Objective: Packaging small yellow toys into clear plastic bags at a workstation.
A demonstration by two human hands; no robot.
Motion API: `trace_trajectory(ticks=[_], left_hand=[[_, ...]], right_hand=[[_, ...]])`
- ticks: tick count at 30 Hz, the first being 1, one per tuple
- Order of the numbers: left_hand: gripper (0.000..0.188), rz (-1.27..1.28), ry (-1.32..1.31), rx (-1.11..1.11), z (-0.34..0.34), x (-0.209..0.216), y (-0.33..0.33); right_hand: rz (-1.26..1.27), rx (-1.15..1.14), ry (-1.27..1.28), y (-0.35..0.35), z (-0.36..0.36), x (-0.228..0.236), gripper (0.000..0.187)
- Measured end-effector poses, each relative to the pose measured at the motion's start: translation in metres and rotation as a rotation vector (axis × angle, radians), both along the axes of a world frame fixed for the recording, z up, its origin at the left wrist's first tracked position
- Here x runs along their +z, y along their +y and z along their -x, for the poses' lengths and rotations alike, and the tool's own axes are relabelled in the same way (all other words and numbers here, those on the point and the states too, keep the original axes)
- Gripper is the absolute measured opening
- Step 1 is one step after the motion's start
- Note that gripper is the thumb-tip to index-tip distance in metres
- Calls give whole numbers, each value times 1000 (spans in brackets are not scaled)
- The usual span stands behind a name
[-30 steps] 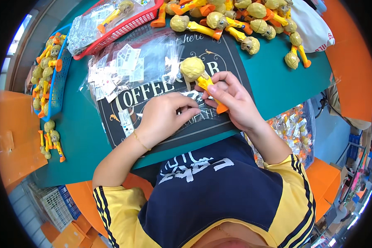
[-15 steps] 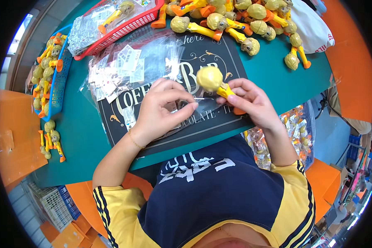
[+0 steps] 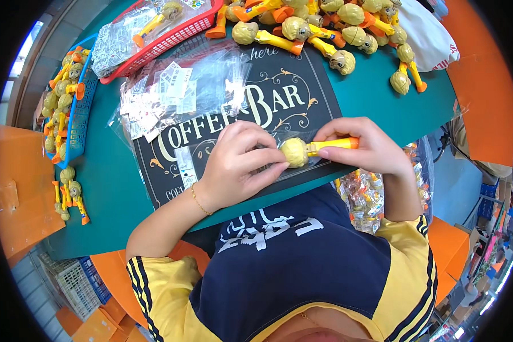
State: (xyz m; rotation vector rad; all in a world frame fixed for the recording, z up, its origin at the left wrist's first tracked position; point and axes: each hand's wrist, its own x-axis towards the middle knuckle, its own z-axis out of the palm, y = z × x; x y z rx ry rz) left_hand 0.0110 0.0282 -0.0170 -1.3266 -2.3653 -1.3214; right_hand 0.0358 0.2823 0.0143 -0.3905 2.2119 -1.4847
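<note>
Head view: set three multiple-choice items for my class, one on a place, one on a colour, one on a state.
1. Where does the red basket sit?
A. above the black mat
B. on the person's lap
C. under the table

2. What colour is the table top?
A. white
B. teal
C. pink

3. How is the toy held?
A. lying untouched
B. left hand only
C. both hands, right hand on its handle

Answers: 1 A, it lies at the mat's far corner. 2 B, teal shows around the mat. 3 C, the left hand's fingers meet the toy's head.

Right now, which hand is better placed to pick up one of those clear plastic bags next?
Probably the left hand. The pile of clear bags lies on its side of the dark mat, while the right hand grips the handle of the yellow toy farther away.
</note>
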Motion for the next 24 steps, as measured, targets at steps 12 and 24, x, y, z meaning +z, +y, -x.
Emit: trace_trajectory(ticks=[12,24], left_hand=[[41,374,-612,57,20,24,-21],[37,-108,-1117,83,21,20,-27]], right_hand=[[-67,44,309,-19,8,-15,25],[62,133,385,-42,28,-23,22]])
